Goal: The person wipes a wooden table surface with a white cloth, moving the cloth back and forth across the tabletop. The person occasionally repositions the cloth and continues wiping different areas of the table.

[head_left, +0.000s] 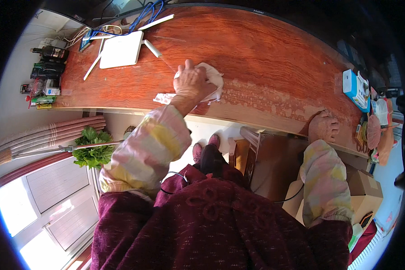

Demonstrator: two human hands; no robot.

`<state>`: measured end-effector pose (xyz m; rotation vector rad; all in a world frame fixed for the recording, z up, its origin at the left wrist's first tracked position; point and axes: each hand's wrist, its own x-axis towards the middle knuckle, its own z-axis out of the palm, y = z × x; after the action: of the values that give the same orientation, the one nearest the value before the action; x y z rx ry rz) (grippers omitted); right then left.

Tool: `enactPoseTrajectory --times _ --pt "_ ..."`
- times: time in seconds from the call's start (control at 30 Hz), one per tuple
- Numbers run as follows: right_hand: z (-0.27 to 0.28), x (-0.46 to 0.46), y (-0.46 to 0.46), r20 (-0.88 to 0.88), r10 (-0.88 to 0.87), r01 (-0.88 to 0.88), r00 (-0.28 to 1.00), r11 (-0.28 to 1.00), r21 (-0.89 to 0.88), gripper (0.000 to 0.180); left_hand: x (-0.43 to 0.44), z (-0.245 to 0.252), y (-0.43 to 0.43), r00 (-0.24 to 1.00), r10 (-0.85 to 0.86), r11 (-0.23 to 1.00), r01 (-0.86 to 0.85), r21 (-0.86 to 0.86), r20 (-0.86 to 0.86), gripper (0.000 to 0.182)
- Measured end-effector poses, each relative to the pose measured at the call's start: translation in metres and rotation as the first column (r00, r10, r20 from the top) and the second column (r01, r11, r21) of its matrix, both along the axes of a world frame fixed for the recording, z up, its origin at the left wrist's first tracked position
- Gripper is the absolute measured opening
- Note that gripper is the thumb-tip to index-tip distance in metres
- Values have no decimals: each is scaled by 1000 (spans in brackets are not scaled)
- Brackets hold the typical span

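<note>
My left hand (192,82) presses a crumpled pale cloth (214,76) onto the reddish wood-grain tabletop (256,50), its fingers bent over the fabric. Part of the cloth sticks out below and to the left of the wrist, near the front edge. My right hand (324,126) rests on the tabletop's front edge at the right, knuckles up, with no object seen in it; its palm side is hidden. Between the hands, a band of whitish blotches or wet-looking marks runs along the front part of the surface. Patterned sleeve covers reach both wrists.
A white router (123,50) with several antennas and blue cables stands at the back left. Dark bottles (49,69) and small packages line the left end. A blue-and-white box (354,89) and assorted items sit at the right. Below are a wooden chair (251,145) and a cardboard box (366,192).
</note>
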<state>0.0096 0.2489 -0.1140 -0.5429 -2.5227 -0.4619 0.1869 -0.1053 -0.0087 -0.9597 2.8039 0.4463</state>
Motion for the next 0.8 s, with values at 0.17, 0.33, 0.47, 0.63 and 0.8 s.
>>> enactPoseTrajectory --times 0.17,0.33,0.47,0.63,0.8 --pt "-3 -1 1 -36 17 -17 999 1000 -16 54 -13 -6 21 1000 -9 1000 9 -29 -14 36" --pt "-1 -4 0 -29 -5 4 1000 1000 -28 54 5 0 -18 996 -12 1000 10 25 85 43" --pt "-4 -3 1 -50 2 -1 999 1000 4 52 13 -11 -30 996 -3 999 -1 -49 -88 33" --pt "-14 -8 10 -141 40 -29 989 996 83 52 -9 -28 58 946 -287 942 251 -222 -148 38" --pt "-21 -15 21 -119 58 -50 991 997 64 52 11 -32 123 800 -546 836 501 -224 -249 47"
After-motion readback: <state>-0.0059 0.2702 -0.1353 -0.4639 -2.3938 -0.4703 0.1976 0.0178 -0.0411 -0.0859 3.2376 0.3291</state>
